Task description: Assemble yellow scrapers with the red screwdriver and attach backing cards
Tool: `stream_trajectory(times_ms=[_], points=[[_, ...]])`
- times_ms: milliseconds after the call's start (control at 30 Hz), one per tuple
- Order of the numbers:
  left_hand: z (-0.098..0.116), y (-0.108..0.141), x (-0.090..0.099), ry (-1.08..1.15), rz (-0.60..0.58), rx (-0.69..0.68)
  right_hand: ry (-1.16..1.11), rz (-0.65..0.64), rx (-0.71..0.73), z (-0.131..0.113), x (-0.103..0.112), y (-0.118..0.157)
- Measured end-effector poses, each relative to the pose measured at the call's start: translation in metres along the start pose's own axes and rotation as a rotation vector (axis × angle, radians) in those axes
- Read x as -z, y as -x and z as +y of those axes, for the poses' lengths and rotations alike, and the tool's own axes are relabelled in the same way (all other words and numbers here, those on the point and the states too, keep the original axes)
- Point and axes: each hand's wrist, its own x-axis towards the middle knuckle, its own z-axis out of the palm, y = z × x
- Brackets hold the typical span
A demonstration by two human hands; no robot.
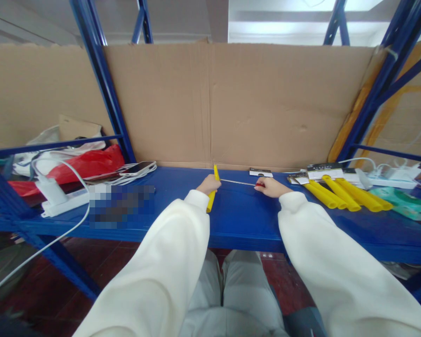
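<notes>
My left hand (pixel 208 184) is closed around a slim yellow bar (pixel 211 202), which stands tilted above the blue shelf, its ends showing above and below my fist. In my right hand (pixel 271 186) is a red-handled tool with a thin metal shaft (pixel 237 182), which looks like a screwdriver; most of its handle is hidden by my fingers. The shaft runs left, and its tip reaches the yellow bar. Whether the tip sits in the bar or only touches it, I cannot tell. Behind my right hand lies a small black-and-white card (pixel 260 172).
Several yellow tubes (pixel 347 196) with header cards lie at the right, beside a green packet (pixel 403 203). To the left are a phone (pixel 138 168), a white power strip (pixel 66 200) with a cable and a red bag (pixel 91 164). Cardboard (pixel 266 103) walls the back of the blue shelf (pixel 245 224).
</notes>
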Motion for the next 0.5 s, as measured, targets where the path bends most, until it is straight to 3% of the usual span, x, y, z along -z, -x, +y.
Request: stream_trajectory(times_ms=[200, 500], points=[[0.0049, 0.0034, -0.0017, -0.063, -0.031, 0.009, 0.036, 0.014, -0.005, 0.0049, -0.0012, -0.0013], [0.0039, 0.0071, -0.0053, -0.149, -0.137, -0.091, 0.131, 0.044, -0.104, 0.0016, 0.0034, 0.002]])
